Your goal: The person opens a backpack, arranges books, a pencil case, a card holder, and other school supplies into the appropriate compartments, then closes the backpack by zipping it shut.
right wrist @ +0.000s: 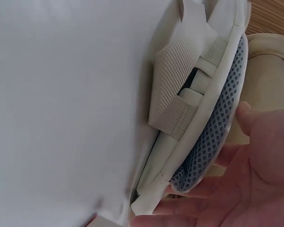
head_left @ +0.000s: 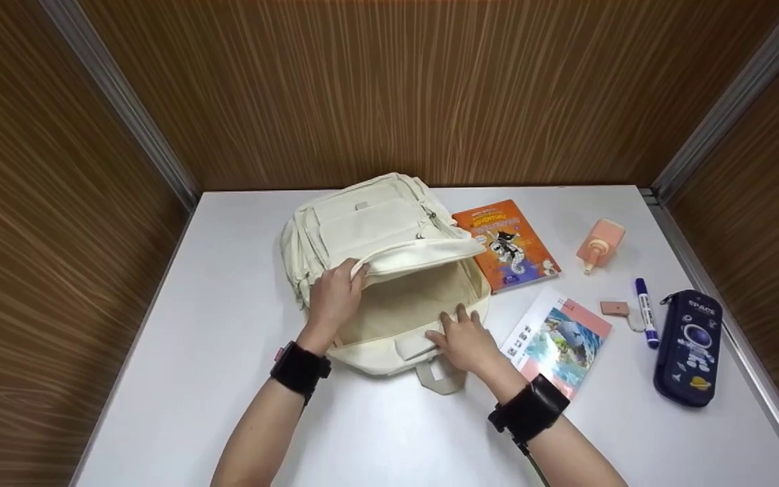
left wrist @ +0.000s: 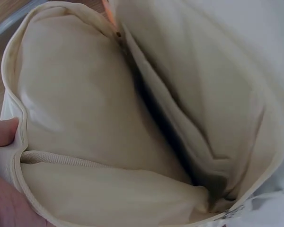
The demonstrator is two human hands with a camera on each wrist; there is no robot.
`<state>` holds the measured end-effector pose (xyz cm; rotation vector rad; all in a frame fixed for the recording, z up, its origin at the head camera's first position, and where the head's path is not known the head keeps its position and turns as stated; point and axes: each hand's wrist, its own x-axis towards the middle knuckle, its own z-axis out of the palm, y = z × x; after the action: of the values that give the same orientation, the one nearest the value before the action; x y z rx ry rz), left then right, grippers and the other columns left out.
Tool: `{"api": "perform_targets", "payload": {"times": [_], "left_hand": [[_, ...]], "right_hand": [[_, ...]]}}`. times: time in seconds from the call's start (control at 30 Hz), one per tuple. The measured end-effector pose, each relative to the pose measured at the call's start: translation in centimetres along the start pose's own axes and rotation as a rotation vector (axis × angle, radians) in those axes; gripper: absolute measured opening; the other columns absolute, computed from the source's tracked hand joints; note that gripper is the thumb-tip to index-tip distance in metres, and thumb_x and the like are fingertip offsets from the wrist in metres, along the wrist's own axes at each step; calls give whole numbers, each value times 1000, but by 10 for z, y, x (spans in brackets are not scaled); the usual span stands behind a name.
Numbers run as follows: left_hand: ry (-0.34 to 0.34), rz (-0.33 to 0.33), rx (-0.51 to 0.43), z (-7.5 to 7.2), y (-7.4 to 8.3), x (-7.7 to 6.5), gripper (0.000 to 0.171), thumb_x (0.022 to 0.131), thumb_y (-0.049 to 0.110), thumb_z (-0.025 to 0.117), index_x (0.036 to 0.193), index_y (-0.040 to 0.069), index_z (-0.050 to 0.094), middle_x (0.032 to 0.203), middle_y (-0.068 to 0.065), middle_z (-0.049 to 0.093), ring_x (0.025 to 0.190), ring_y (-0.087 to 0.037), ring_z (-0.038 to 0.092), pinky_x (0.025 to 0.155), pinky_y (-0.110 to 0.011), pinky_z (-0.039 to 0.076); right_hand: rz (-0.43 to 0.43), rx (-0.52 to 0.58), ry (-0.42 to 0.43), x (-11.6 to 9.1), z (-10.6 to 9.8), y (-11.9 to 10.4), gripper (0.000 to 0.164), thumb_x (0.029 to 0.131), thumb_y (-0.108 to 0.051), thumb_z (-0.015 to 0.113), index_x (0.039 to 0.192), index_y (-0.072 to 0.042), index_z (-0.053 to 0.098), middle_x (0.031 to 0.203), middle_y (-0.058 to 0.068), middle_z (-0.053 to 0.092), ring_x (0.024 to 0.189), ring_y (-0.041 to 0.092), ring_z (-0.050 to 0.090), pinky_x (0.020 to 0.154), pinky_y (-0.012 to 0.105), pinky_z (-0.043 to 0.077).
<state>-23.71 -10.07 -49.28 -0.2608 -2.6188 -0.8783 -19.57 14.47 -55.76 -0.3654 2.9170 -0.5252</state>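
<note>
A cream backpack lies on the white table with its main opening spread towards me. My left hand grips the raised upper edge of the opening, thumb and fingers on the zipped rim in the left wrist view. My right hand rests on the lower edge with its fingers spread and extended. In the right wrist view, those fingers reach along the bag's edge beside a grey mesh pad and a webbing handle. Inside, the left wrist view shows the beige lining and an inner pocket divider.
Right of the bag lie an orange book and a booklet with a blue picture. Farther right are a peach bottle, a small pink tag-like item, a blue marker and a navy space pencil case. Wood-grain panels enclose the table.
</note>
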Motion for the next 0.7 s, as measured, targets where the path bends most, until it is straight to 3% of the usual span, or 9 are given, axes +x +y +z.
{"api": "perform_targets", "payload": {"times": [0.27, 0.5, 0.6, 0.7], "left_hand": [[-18, -11, -40, -23, 5, 25, 32, 101, 30, 55, 105, 2, 70, 88, -19, 71, 74, -38, 69, 64, -51, 52], [-57, -78, -150, -42, -1, 45, 28, 101, 27, 56, 93, 3, 67, 64, -5, 52, 59, -22, 51, 59, -41, 44], [-73, -121, -176, -48, -6, 57, 29, 102, 28, 55, 90, 3, 66, 65, -2, 47, 60, -20, 47, 60, -37, 41], [-103, -169, -202, -53, -11, 69, 31, 103, 30, 52, 93, 4, 67, 71, -4, 53, 66, -20, 50, 65, -36, 43]], "right_hand": [[3, -14, -40, 5, -6, 8, 64, 97, -47, 56, 138, 2, 52, 143, 39, 34, 124, 62, 36, 88, 68, 42], [8, -39, -89, 7, -12, 11, 63, 95, -45, 60, 139, 0, 52, 145, 36, 34, 127, 60, 36, 86, 69, 43], [6, -45, -120, 8, -15, 14, 63, 94, -44, 63, 139, -1, 52, 146, 35, 33, 128, 59, 35, 87, 69, 43], [14, -37, -148, 9, -18, 16, 63, 92, -41, 66, 139, -1, 52, 147, 34, 34, 129, 58, 34, 88, 69, 42]]}}
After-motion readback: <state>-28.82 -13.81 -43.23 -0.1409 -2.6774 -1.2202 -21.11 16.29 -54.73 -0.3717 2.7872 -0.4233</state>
